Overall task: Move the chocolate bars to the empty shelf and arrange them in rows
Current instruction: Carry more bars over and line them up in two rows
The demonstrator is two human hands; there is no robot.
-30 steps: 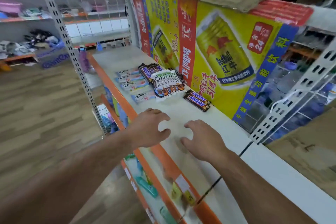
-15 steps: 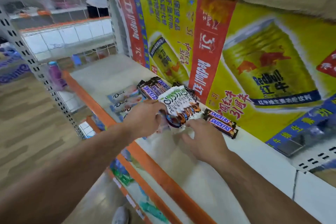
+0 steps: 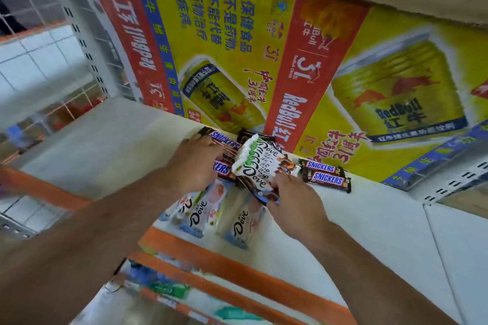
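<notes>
While the right hand (image 3: pixel 290 200) pinches fanned white Dove bars (image 3: pixel 260 163), the left hand (image 3: pixel 195 163) grips stacked brown Snickers bars (image 3: pixel 224 141). Early days, I'd say: no rows yet.

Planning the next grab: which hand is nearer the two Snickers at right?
Right. Right hand just left of the Snickers pair; left hand farther left, past the Dove stack.

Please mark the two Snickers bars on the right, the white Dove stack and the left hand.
two Snickers bars (image 3: pixel 327 180), head view, nearer bar's label.
white Dove stack (image 3: pixel 260 162), head view, top wrapper.
left hand (image 3: pixel 194 165), head view, its back.
</notes>
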